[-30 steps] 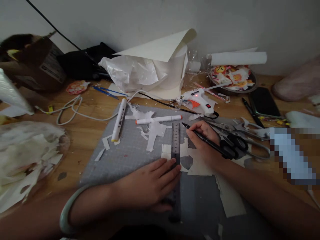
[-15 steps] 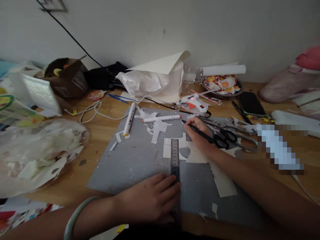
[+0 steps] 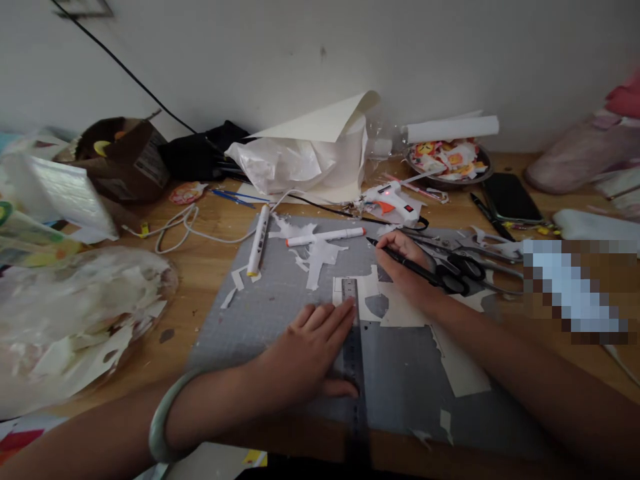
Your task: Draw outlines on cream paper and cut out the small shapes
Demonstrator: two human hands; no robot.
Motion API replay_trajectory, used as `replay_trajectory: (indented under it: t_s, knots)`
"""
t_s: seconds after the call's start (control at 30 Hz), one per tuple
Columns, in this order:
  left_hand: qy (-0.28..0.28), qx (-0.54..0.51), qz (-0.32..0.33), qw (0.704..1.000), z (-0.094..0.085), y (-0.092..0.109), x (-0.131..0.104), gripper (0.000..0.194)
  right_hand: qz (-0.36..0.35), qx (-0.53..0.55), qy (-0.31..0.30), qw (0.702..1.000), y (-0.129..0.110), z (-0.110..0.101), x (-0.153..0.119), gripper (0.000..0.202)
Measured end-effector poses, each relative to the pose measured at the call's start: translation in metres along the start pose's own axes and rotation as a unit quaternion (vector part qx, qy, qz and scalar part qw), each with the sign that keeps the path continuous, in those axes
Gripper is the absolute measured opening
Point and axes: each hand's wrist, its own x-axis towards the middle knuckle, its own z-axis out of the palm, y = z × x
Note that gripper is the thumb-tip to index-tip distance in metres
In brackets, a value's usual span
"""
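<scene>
My left hand point(image 3: 307, 340) lies over a clear ruler point(image 3: 353, 353), its fingertips on the upper part and its thumb at the ruler's edge lower down. Beneath the ruler's far end is a piece of cream card point(image 3: 371, 313) with pencil-like lines and a cutout. Between the fingers of my right hand point(image 3: 423, 293) is a black pen point(image 3: 419, 269), its dark tip pointing left and held above the grey cutting mat point(image 3: 280, 333). Close to that hand sit black-handled scissors point(image 3: 467, 267). Two white markers lie beyond, one orange-ended point(image 3: 327, 236) and one yellow-ended point(image 3: 259, 241).
Card scraps point(image 3: 323, 260) litter the mat. A white glue gun point(image 3: 393, 203) with a lit red light stands behind it. Along the back are a white plastic bag point(image 3: 280, 163), a bowl of wrapped items point(image 3: 453, 163) and a phone point(image 3: 513, 198). A scrap-filled plastic sheet point(image 3: 75, 320) covers the left.
My left hand has slid forward along the ruler, its fingers now straighter near the far end. Against the card, the ruler has shifted slightly left. The pen stays in my right hand.
</scene>
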Motion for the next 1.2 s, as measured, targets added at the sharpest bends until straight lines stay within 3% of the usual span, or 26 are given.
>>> replay_trajectory:
  t_s: [0.23, 0.53, 0.87, 1.0, 1.2]
  knots:
    - [-0.062, -0.027, -0.007, 0.998, -0.008, -0.007, 0.004, 0.103, 0.025, -0.004, 0.024, 0.999, -0.007, 0.0, -0.001, 0.008]
    - [-0.069, -0.062, 0.005, 0.996, 0.001, -0.011, 0.003, 0.1, 0.058, -0.007, 0.04, 0.997, -0.01, 0.001, 0.003, 0.011]
    - [-0.097, -0.085, 0.012, 0.992, 0.006, -0.013, 0.001, 0.101, 0.057, -0.047, -0.033, 0.997, -0.014, -0.006, -0.003, 0.008]
    - [-0.102, -0.088, 0.02, 0.991, 0.009, -0.016, 0.002, 0.1, -0.013, -0.093, -0.058, 0.994, -0.011, -0.015, -0.007, 0.012]
    - [-0.066, -0.078, 0.033, 0.994, 0.009, -0.015, 0.003, 0.099, -0.109, -0.038, -0.104, 0.988, -0.021, -0.014, -0.014, 0.015]
